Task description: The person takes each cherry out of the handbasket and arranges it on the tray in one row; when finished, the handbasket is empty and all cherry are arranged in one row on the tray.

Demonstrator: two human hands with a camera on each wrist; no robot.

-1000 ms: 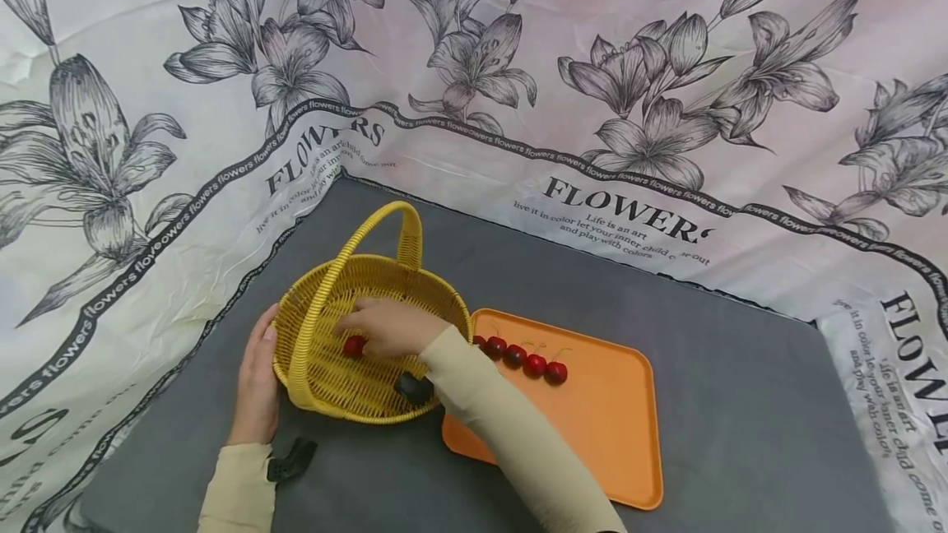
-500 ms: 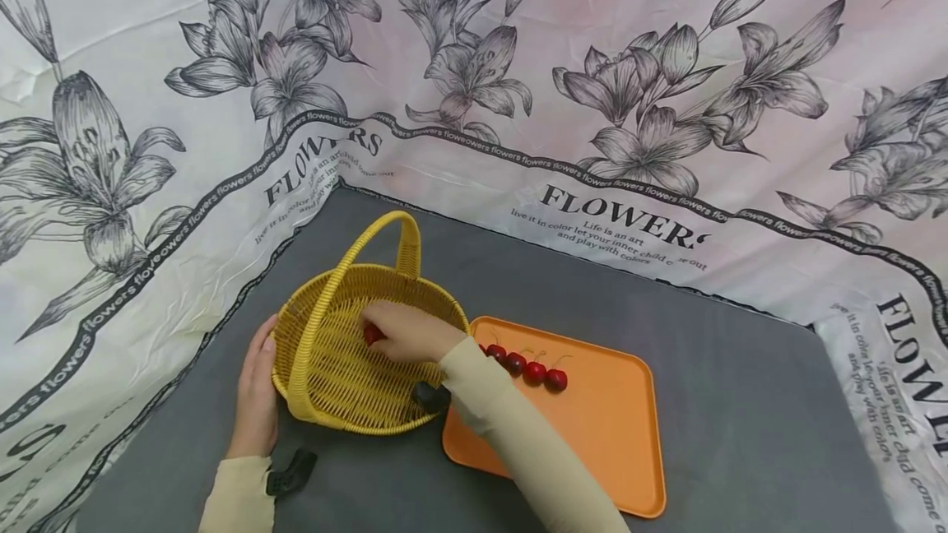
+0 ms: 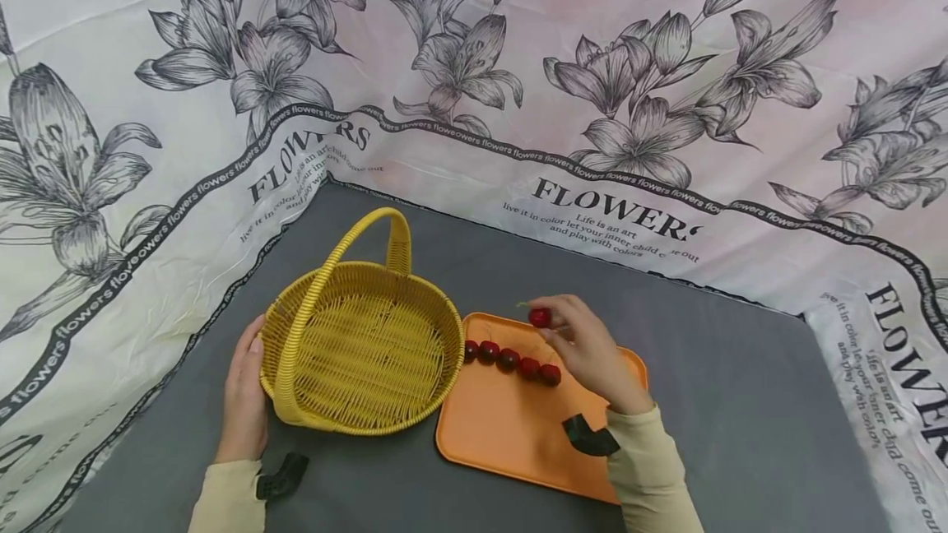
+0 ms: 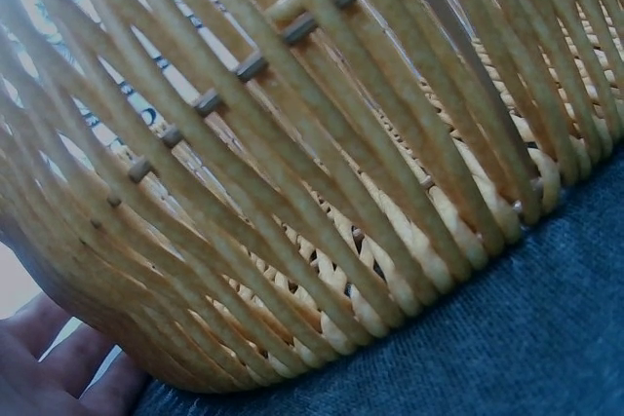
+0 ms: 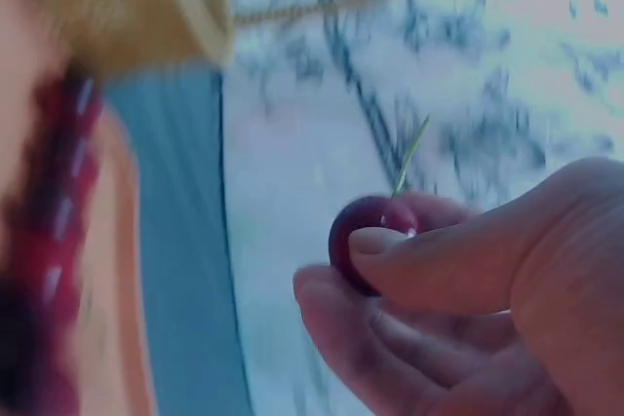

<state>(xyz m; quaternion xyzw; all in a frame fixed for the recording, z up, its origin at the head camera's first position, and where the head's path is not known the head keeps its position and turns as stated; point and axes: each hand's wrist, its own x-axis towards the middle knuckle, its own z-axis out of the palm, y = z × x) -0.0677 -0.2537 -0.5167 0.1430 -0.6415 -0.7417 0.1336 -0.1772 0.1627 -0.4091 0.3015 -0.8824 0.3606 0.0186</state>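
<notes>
A yellow woven basket (image 3: 370, 352) with a tall handle stands on the left, its inside bare. My left hand (image 3: 243, 401) rests along the basket's outer left wall. The left wrist view shows its fingers (image 4: 68, 358) fairly straight against the weave (image 4: 322, 163), partly hidden. Between thumb and fingers, my right hand (image 3: 592, 356) pinches a dark red cherry (image 3: 540, 317) with a green stem, above the back of an orange tray (image 3: 518, 447). The same cherry (image 5: 353, 236) shows close up in the right wrist view. Several cherries (image 3: 508, 359) lie in a row on the tray.
The tray's left edge lies close to the basket. Dark grey cloth (image 3: 726, 401) covers the table. Flower-printed fabric (image 3: 459, 146) hangs behind it and along the sides. A black wrist mount (image 3: 590, 436) sits on the right wrist, another mount (image 3: 283, 475) on the left.
My right hand has picked the cherry out of the basket and carried it right, over the tray. The left hand has stayed at the basket's side.
</notes>
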